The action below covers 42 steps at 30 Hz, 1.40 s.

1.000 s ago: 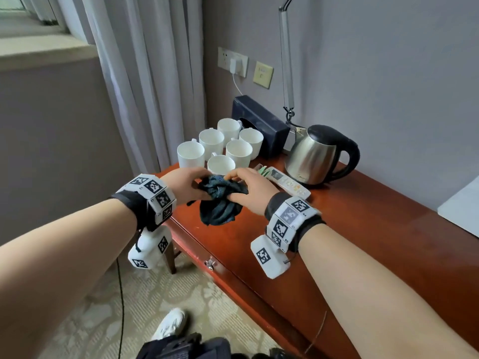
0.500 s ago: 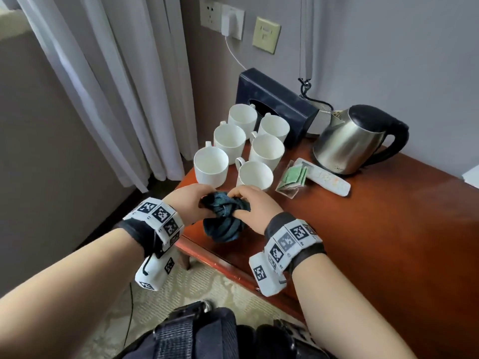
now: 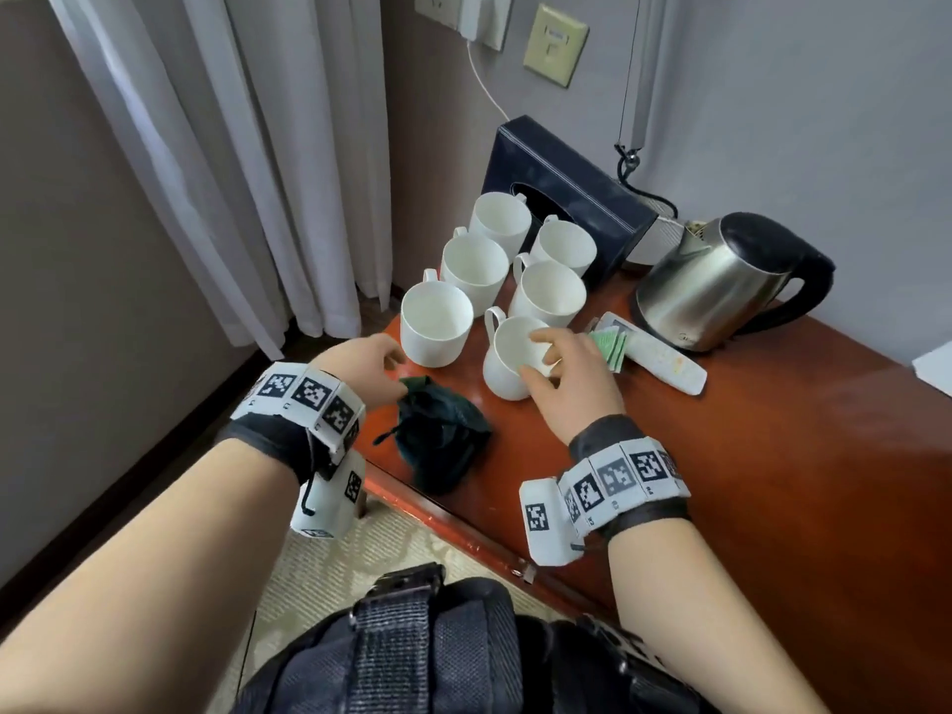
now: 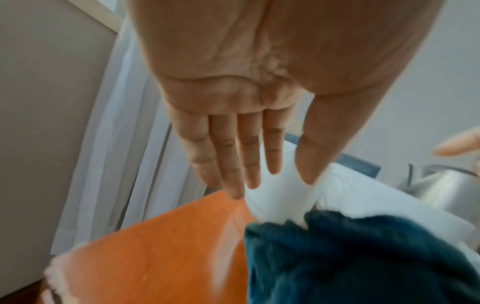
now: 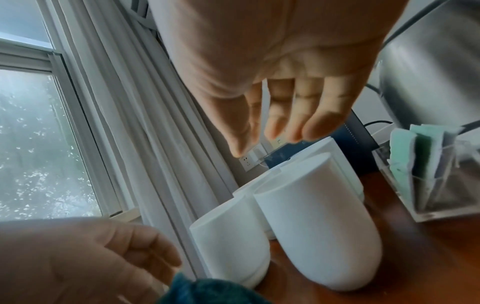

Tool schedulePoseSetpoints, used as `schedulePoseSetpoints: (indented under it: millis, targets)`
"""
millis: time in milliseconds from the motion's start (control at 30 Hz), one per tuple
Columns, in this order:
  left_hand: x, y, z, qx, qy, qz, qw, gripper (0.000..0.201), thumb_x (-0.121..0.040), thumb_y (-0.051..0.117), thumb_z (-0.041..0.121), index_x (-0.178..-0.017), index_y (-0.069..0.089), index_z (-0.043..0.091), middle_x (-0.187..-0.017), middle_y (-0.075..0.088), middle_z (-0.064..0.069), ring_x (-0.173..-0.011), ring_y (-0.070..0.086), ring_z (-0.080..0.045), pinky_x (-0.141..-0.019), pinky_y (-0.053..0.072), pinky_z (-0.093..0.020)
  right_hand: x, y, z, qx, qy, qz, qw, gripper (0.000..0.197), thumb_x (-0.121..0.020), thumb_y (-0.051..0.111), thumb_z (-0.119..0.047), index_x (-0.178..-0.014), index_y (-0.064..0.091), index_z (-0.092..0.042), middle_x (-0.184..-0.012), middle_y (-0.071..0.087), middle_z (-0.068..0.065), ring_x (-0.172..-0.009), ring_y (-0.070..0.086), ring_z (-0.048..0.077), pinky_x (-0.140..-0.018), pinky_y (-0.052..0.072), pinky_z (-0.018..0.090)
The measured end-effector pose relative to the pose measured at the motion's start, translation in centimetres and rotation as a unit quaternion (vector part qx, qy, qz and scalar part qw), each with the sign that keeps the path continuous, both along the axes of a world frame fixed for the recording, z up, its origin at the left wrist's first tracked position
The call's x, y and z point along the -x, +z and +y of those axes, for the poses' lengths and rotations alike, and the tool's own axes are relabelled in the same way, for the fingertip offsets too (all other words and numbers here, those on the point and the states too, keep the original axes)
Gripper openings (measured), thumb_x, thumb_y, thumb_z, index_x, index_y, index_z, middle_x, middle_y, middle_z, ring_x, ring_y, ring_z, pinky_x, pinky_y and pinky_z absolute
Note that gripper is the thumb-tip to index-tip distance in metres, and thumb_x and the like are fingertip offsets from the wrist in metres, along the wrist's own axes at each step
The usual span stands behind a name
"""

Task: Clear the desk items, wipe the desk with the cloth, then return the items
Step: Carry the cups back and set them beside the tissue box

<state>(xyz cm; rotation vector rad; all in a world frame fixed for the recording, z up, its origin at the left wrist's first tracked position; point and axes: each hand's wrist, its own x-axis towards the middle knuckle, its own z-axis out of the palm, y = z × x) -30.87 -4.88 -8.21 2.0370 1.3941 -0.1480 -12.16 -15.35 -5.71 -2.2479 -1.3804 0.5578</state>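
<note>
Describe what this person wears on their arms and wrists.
Both forearms are bare, no sleeves. Each wrist carries a black strap under a white band of square black-and-white coded markers, with a white marker-tagged camera box hanging below. The left hand and right hand are ungloved.

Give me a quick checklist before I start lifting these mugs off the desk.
1. Cloth let go: ok, it lies bunched on the desk near the front edge; neither hand holds it.
2. Left hand free: ok, fingers straight, beside the front left mug.
3. Right hand on a mug: not ok yet, the fingers reach over the nearest mug, but the right wrist view shows them above its rim, no grip.
4. Mugs empty: ok for the six visible insides.
5. Nothing crowding the nearest mug: not ok, the clear packet holder stands right beside it.
6. Kettle unplugged: cannot tell.
</note>
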Motion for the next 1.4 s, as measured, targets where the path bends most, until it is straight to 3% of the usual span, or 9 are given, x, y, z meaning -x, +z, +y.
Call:
schedulePoseSetpoints:
  millis: [67,133,267,500,800,1033,1233,1400]
  targets:
    - [0.0,0.5,0.6,-0.021,0.051,-0.028,0.998,0.051,-0.084,0.063,0.029,-0.130,0.045,0.015,-0.131,0.053,-0.003,-0.114,0.055,-0.022,-0.095,0.046,-0.034,-0.3,0.0,0.1,-0.001,-0.024,-0.028,0.999,0.051,-0.085,0.062,-0.023,-0.133,0.044,-0.023,-0.128,0.042,0.005,-0.123,0.040,0.025,-0.105,0.033,0.035]
    - [-0.5,1.0,1.1,-0.047,0.071,-0.058,0.995,0.064,-0.081,0.068,0.033,-0.135,0.038,0.017,-0.137,0.043,-0.007,-0.120,0.050,-0.026,-0.095,0.042,-0.035,-0.4,-0.3,0.1,0.026,-0.041,-0.024,0.999,0.065,-0.083,0.065,-0.025,-0.140,0.033,-0.026,-0.141,0.032,0.006,-0.132,0.029,0.027,-0.109,0.027,0.035]
    - [-1.9,1.1,1.9,-0.052,0.036,-0.096,0.993,0.085,-0.072,0.076,0.034,-0.142,0.028,0.025,-0.144,0.032,-0.008,-0.133,0.033,-0.028,-0.107,0.032,-0.038,-0.2,-1.4,1.0,0.056,-0.048,0.023,0.997,0.082,-0.079,0.069,-0.030,-0.145,0.020,-0.029,-0.147,0.023,0.007,-0.136,0.025,0.029,-0.110,0.025,0.038]
    - [-4.6,0.1,3.8,-0.028,-0.041,-0.013,0.999,0.100,-0.074,0.074,0.040,-0.149,0.008,0.032,-0.148,0.023,-0.007,-0.134,0.031,-0.031,-0.107,0.033,-0.040,0.0,-3.3,3.1,0.085,-0.065,0.065,0.992,0.097,-0.076,0.074,-0.029,-0.147,0.008,-0.031,-0.149,0.015,0.006,-0.138,0.027,0.026,-0.111,0.029,0.036]
    - [-5.3,-0.1,4.4,-0.071,-0.049,-0.014,0.996,0.084,-0.076,0.067,0.042,-0.142,0.018,0.027,-0.129,0.036,-0.008,-0.119,0.043,-0.030,-0.096,0.041,-0.039,0.1,-3.4,3.6,0.049,-0.100,0.062,0.992,0.097,-0.073,0.075,-0.031,-0.146,0.010,-0.033,-0.140,0.029,0.008,-0.129,0.038,0.027,-0.101,0.038,0.036]
    - [-3.9,1.9,2.9,-0.062,-0.022,-0.039,0.997,0.091,-0.072,0.072,0.039,-0.144,0.019,0.028,-0.131,0.034,-0.007,-0.121,0.044,-0.029,-0.093,0.042,-0.038,-0.6,-1.4,1.5,0.013,-0.107,0.063,0.992,0.098,-0.071,0.076,-0.026,-0.145,0.013,-0.031,-0.140,0.032,0.008,-0.127,0.040,0.029,-0.100,0.039,0.038]
    - [-5.5,5.0,-0.2,-0.107,-0.032,-0.056,0.992,0.091,-0.070,0.074,0.040,-0.144,0.024,0.027,-0.132,0.033,-0.006,-0.121,0.043,-0.028,-0.094,0.042,-0.039,-2.2,0.5,-2.0,-0.048,-0.129,0.079,0.987,0.096,-0.071,0.076,-0.027,-0.146,0.016,-0.032,-0.146,0.028,0.007,-0.132,0.036,0.028,-0.105,0.035,0.037]
    - [-9.2,7.2,-5.2,-0.129,-0.067,-0.095,0.985,0.085,-0.068,0.075,0.040,-0.140,0.031,0.026,-0.133,0.034,-0.005,-0.117,0.046,-0.029,-0.089,0.041,-0.034,-5.0,2.7,-7.8,-0.071,-0.156,0.075,0.982,0.095,-0.072,0.075,-0.026,-0.145,0.016,-0.032,-0.143,0.030,0.008,-0.126,0.042,0.029,-0.100,0.038,0.035]
